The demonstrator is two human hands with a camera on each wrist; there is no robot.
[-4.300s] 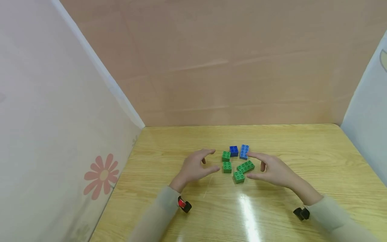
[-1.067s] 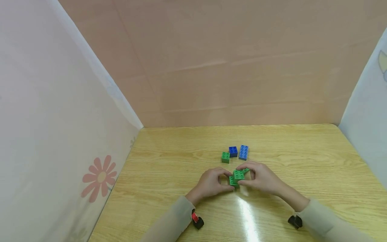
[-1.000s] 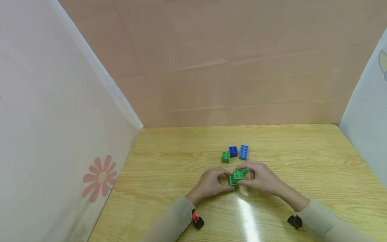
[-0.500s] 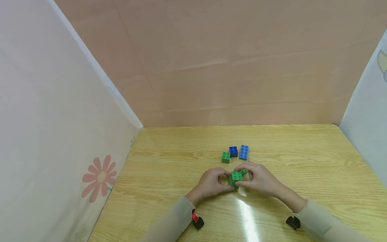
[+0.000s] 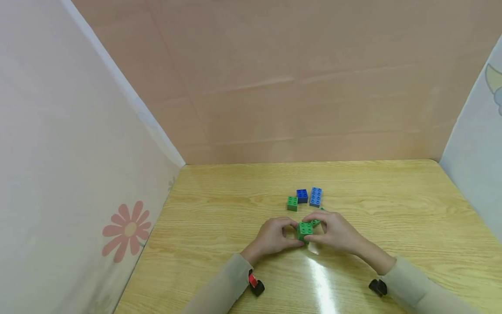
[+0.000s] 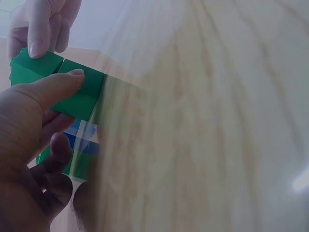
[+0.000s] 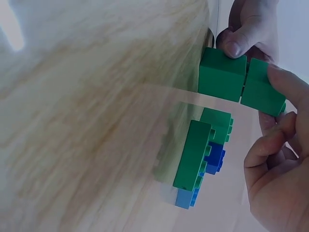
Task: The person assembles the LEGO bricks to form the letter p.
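Observation:
My left hand [image 5: 272,237] pinches a square green toy brick [image 7: 222,75] low over the wooden table. On top of it sits a second square green brick [image 5: 305,228], pinched between the thumb and fingers of my right hand [image 5: 336,231]. A thin gap shows between the two bricks in both wrist views, and the upper one tilts slightly in the right wrist view. Seen from the head, the upper brick hides most of the lower. Just behind the right fingers lies a long green brick [image 7: 193,154], partly covered by that hand in the head view.
Farther back on the table [image 5: 219,187] lie a small green brick [image 5: 292,203], a dark blue square brick [image 5: 302,196] and a long light blue brick [image 5: 315,197]. A pinkish-brown panel [image 5: 294,109] rises behind the table, with pale walls at both sides.
Both hands came from hovering apart to pinching one green square brick each. Over the last second the right hand has shifted its brick slightly left and down, squarely over the left hand's brick.

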